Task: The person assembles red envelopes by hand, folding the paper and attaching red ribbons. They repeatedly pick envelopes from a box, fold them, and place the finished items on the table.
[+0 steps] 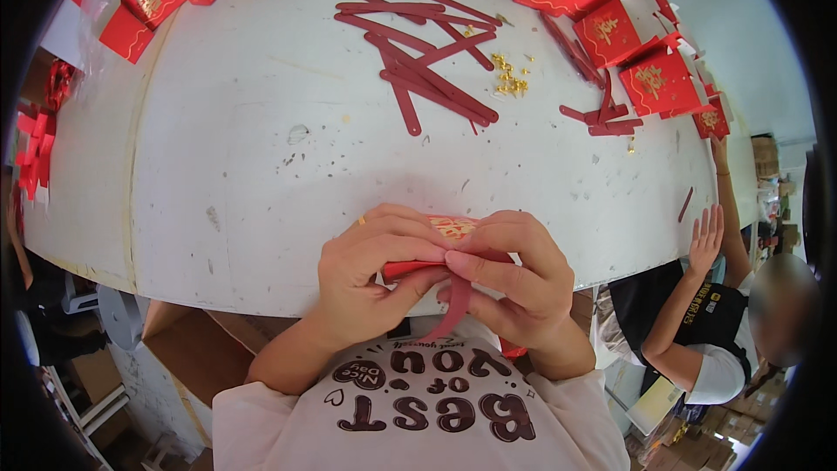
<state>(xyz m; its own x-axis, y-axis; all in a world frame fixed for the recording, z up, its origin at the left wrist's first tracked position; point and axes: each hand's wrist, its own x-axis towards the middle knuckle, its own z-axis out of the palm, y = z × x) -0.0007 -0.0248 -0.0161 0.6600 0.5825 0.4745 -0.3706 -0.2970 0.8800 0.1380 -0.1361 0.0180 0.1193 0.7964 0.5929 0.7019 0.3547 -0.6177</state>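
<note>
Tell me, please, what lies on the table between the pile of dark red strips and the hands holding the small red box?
In the head view, only bare white tabletop, scuffed and speckled, lies between the strips and the hands.

Both forearms enter from the lower edge, bare below pushed-up sleeves, converging at centre just above the chest. Left hand: fingers curled inward, thumb pressed toward the right hand, ring on one finger. Right hand: fingers bent over, thumb and forefinger pinched. Fingertips of both hands touch, knuckles up, wrists flexed inward.
</note>
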